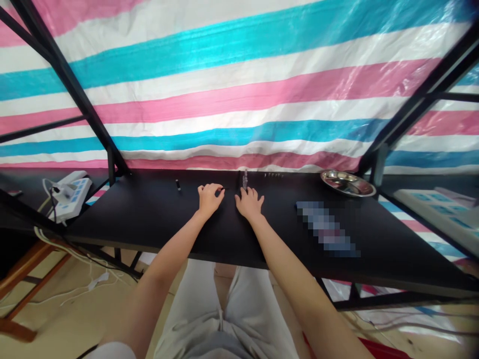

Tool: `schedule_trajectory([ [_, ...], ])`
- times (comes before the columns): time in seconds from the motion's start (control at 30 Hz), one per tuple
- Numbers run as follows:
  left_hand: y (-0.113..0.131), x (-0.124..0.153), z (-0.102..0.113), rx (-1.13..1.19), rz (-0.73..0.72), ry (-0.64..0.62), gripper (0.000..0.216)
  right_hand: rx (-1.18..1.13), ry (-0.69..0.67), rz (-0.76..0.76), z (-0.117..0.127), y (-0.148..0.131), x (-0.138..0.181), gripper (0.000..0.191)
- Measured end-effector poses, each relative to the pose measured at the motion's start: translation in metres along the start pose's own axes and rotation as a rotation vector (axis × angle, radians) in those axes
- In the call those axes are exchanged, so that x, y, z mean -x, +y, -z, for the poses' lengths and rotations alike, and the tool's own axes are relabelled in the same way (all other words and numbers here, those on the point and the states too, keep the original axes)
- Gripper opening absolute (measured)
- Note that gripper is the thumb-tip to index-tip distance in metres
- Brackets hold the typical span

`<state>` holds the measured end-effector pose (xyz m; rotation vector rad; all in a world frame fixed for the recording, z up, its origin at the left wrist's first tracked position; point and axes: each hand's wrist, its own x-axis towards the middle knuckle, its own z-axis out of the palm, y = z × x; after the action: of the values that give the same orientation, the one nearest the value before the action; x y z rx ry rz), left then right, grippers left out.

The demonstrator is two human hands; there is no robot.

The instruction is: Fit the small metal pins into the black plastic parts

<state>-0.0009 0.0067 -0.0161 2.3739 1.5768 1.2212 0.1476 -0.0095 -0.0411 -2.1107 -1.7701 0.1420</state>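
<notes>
Both my hands rest on a black table (157, 214), close together near its far edge. My left hand (209, 198) is curled, its fingertips pinched on a small dark piece (223, 189) that I cannot make out. My right hand (250, 203) lies flat with its fingers spread. A small clear upright piece (245, 179) stands just beyond its index finger; whether they touch is unclear. A short black stick (178, 185) lies to the left of my left hand.
A metal dish (348, 183) sits at the far right of the table, with a row of several tiny parts (273, 175) to its left. A blurred patch (327, 229) lies right of my hands. A white power strip (71, 193) sits at the left. A striped tarp hangs behind.
</notes>
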Motion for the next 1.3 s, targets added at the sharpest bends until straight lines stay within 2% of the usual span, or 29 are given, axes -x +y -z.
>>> schedule_trajectory([
  [0.43,-0.009,0.006,0.016,0.191,0.203,0.165,0.009,-0.004,0.019,0.049,0.003,-0.003,0.008,0.042],
  [0.6,-0.015,0.007,0.017,0.358,0.293,0.218,0.01,-0.025,0.061,0.14,0.008,-0.009,0.019,0.03],
  [0.73,-0.017,0.007,0.016,0.47,0.345,0.234,0.012,-0.139,0.141,0.206,0.009,-0.009,0.019,0.019],
  [0.93,-0.024,0.005,0.007,0.645,0.412,0.187,0.016,-0.501,0.293,0.285,0.013,-0.011,0.018,0.018],
  [1.1,-0.026,0.004,0.002,0.746,0.429,0.142,0.018,-0.666,0.277,0.241,0.018,-0.014,0.022,0.017],
  [1.3,-0.024,0.004,0.003,0.801,0.444,0.122,0.018,-0.688,0.239,0.241,0.021,-0.016,0.023,0.02],
])
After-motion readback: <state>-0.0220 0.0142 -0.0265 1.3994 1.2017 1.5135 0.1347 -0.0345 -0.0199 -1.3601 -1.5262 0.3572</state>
